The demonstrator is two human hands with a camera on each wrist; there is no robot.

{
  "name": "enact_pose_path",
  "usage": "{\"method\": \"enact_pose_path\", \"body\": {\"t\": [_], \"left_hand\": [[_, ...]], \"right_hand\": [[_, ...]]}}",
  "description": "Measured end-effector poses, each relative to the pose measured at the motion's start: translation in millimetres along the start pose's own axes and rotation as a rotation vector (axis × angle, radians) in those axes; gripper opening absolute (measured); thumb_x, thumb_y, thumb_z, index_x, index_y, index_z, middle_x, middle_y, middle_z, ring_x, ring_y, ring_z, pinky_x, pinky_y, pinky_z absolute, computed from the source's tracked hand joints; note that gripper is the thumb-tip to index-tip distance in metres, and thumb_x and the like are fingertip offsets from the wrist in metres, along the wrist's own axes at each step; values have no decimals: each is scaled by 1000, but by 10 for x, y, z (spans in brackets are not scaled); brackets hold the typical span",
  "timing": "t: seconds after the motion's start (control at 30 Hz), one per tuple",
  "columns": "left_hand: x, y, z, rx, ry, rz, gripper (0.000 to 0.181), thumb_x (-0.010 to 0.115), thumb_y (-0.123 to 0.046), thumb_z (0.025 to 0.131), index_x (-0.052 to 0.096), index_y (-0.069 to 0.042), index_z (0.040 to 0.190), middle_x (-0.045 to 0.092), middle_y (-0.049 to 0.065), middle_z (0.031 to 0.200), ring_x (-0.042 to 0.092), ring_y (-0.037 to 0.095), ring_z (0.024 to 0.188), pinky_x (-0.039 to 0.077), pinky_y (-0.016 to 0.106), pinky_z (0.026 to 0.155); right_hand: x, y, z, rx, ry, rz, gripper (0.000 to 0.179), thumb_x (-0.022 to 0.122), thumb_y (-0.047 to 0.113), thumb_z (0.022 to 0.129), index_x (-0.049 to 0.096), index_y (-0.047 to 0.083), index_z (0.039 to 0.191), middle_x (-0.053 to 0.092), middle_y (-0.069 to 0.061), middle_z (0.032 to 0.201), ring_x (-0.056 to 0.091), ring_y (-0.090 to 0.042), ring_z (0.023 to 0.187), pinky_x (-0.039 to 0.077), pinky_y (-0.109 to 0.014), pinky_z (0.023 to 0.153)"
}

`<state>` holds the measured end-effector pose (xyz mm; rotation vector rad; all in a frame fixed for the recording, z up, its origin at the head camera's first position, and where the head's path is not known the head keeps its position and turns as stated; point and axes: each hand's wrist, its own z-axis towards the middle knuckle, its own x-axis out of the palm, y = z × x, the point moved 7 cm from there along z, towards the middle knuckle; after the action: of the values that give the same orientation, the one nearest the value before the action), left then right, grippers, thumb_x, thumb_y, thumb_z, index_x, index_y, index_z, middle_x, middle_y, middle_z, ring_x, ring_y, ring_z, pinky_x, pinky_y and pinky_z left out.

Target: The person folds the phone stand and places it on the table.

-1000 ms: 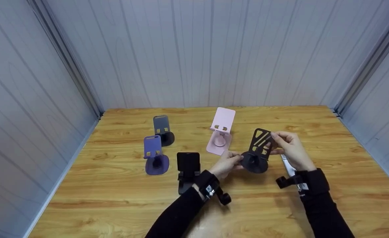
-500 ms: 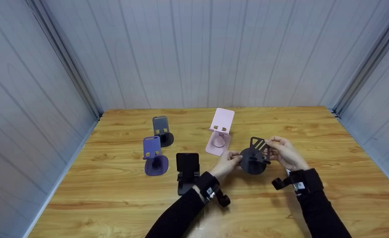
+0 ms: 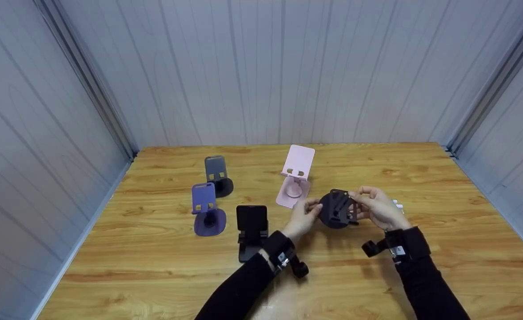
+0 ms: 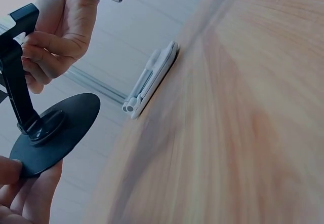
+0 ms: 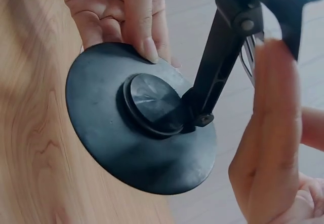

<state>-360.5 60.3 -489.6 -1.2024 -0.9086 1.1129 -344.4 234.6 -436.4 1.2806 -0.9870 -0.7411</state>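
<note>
Around the held black stand (image 3: 339, 210), open room spans twelve to two o'clock up to the back wall (image 3: 288, 75), and six, between left sleeve (image 3: 237, 289) and right sleeve (image 3: 428, 284). The pink stand (image 3: 299, 161) obstructs ten; the left hand (image 3: 302, 219), eight to nine; the right hand (image 3: 378, 210) and white folded object (image 4: 152, 82), three.

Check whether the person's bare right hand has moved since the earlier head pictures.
Yes: in the head view, the right hand has shifted left, closer to the pale pink, flat-backed phone stand standing in place.
</note>
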Motion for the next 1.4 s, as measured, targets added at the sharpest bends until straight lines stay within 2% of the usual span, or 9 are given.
{"method": "enact_pose_path", "body": {"t": [0.13, 0.2, 0.37, 0.57, 0.67, 0.9, 1.13, 1.3, 1.4], "left_hand": [[-16, -35, 14, 55, -6, 26, 21, 58, 7, 104, 67, 20, 118, 74, 33, 111, 75, 31, 98, 59, 19, 80], [-21, -47, 17, 70, -4, 32, 21, 58, 6, 104, 67, 19, 117, 75, 32, 109, 75, 31, 95, 61, 21, 80], [-19, -62, 10, 75, 12, -1, 21, 56, 6, 105, 66, 19, 118, 74, 33, 107, 73, 22, 89, 64, 25, 78], [-21, -127, -3, 144, 22, 48, 20, 56, 7, 105, 67, 18, 117, 74, 32, 108, 76, 38, 97, 65, 27, 80], [-25, -137, 0, 159, 19, 69, 20, 56, 7, 105, 68, 18, 118, 74, 32, 109, 74, 41, 100, 64, 24, 81], [-34, -172, -9, 224, -9, 148, 20, 58, 6, 104, 70, 16, 117, 76, 29, 105, 74, 35, 93, 59, 21, 79], [-35, -199, -30, 257, -24, 166, 20, 59, 5, 104, 71, 15, 117, 76, 27, 109, 74, 36, 95, 60, 23, 82], [-43, -211, -38, 277, -46, 197, 20, 59, 5, 104, 72, 14, 116, 77, 25, 109, 73, 25, 93, 59, 21, 82], [-57, -200, -38, 283, -67, 198, 19, 59, 5, 104, 72, 13, 115, 77, 24, 107, 70, 17, 86, 57, 20, 78]], "right_hand": [[3, -5, -9, 4, -15, -11, 30, 49, 2, 111, 60, 9, 84, 74, -3, 78, 72, -9, 65, 65, -25, 63], [3, -12, -12, 10, -25, -20, 30, 50, 2, 111, 60, 9, 84, 74, -3, 78, 72, -10, 64, 64, -25, 63], [3, -26, -11, 28, -46, -70, 28, 51, 4, 111, 59, 10, 85, 73, -1, 76, 70, -9, 62, 63, -23, 61], [-4, -45, -2, 53, -65, -111, 28, 52, 5, 111, 59, 10, 84, 72, -1, 73, 67, -7, 60, 60, -19, 57], [-5, -48, -3, 61, -70, -128, 28, 52, 4, 111, 59, 10, 84, 72, -1, 72, 67, -7, 60, 59, -18, 56], [6, -59, -2, 79, -82, -139, 28, 53, 3, 110, 57, 8, 83, 70, -1, 70, 64, -6, 59, 57, -16, 55], [9, -87, -10, 96, -63, -154, 25, 53, 4, 110, 58, 8, 86, 70, -1, 71, 64, -6, 60, 56, -17, 55], [25, -105, -11, 88, -33, -128, 25, 51, 3, 111, 55, 8, 87, 69, 1, 71, 62, -5, 60, 53, -16, 55], [36, -114, -6, 73, -47, -106, 26, 50, 1, 110, 54, 10, 86, 65, 3, 69, 59, -4, 59, 51, -15, 55]]}}
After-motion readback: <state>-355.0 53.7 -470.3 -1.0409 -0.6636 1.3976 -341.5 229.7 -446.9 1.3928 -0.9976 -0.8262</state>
